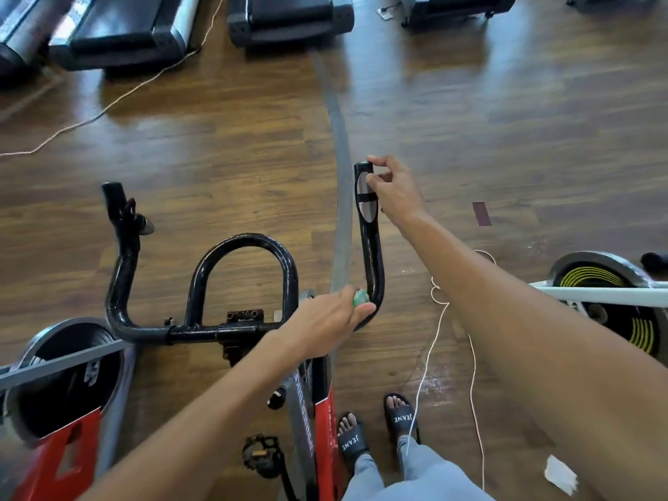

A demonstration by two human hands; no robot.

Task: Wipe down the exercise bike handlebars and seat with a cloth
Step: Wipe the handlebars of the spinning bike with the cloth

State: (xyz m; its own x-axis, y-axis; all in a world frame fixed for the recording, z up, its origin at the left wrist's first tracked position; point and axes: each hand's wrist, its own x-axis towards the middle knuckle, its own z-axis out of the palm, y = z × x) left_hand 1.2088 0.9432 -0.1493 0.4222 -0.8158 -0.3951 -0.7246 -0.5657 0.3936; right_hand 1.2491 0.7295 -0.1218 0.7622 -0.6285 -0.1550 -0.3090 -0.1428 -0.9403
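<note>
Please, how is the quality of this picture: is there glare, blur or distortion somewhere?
Head view: window light glares off the wooden floor and shines on the black handlebar; the treadmills at the top left are blurred; the wide lens bends the grey floor strip and stretches the right forearm. The left hand with its green cloth and the right hand are fairly sharp.

Both arms [542, 320] were bare, without sleeves. The person wore light blue jeans [415, 479] and black slide sandals [352, 441], each strap printed "JEANE" in white. The toes showed.
</note>
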